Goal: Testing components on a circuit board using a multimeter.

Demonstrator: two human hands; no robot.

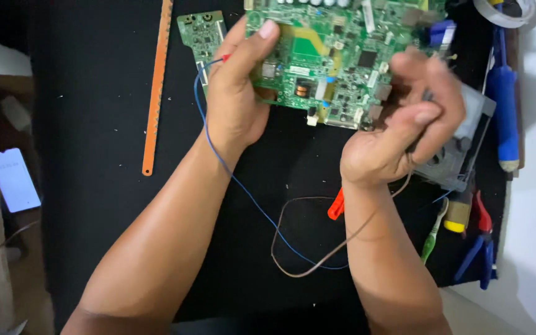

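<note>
Both forearms reaching up from the bottom edge, angled inward over the black surface (94, 124). Left hand (237, 93) raised at the left edge of the large green circuit board (336, 56), thumb laid flat across the board's top face, fingers (218, 68) curled behind and beneath it, gripping the board and lifting it clear of the surface. A blue wire (243, 186) pinched at that hand too, its red tip showing just beside the fingers, then trailing down along the left wrist and looping between the forearms. Right hand (401, 124) at the board's right edge, blurred, palm turned toward the camera, fingers bent tight into a loose fist around a thin brown wire (317, 263) that drops past the wrist and curves across the surface; whether those fingers also touch the board, cannot tell. Smaller green board (201, 34) lying flat just left of the left hand. Orange saw blade (156, 87) well to the left, lying lengthwise. Blue-handled screwdriver (505, 105) and pliers (482, 248) along the right side, apart from both hands.
</note>
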